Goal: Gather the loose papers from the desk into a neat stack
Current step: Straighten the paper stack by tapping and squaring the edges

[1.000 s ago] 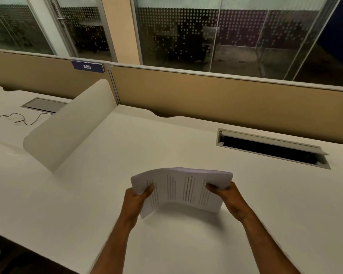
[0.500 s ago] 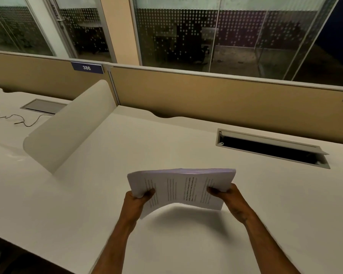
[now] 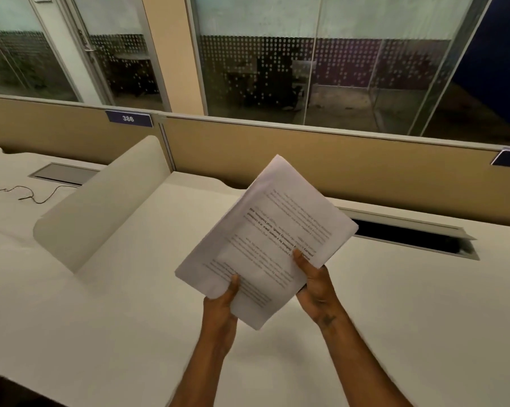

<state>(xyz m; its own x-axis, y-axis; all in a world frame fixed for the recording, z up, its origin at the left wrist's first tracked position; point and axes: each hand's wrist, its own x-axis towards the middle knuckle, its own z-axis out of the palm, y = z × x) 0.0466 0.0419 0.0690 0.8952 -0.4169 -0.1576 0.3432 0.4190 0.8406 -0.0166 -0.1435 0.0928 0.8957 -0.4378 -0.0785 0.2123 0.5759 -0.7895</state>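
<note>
Gripping the stack of printed papers (image 3: 265,245) from below, both hands hold it lifted clear of the desk (image 3: 101,318). The left hand (image 3: 220,306) pinches the stack's near-left edge, thumb on the top sheet and fingers hidden beneath. The right hand (image 3: 314,284) clamps the near-right edge the same way, thumb pressed onto the printed text.

The stack is turned like a diamond, one corner pointing down between the wrists and the opposite corner reaching up toward the tan partition (image 3: 336,160). It tilts up facing the camera. Its edges look roughly flush, though blur hides any small offsets.

No other loose sheets show on the desk around the stack. Behind it and to its right lies an open cable tray (image 3: 409,236); to its left stands a curved white divider (image 3: 101,207), and far to its left a thin cable (image 3: 39,198).

Risk, as I judge it: only the near edges are pinched, so the far sheets could fan or slide out if either thumb eases. A sheet slipping rightward might drop into the open tray.
</note>
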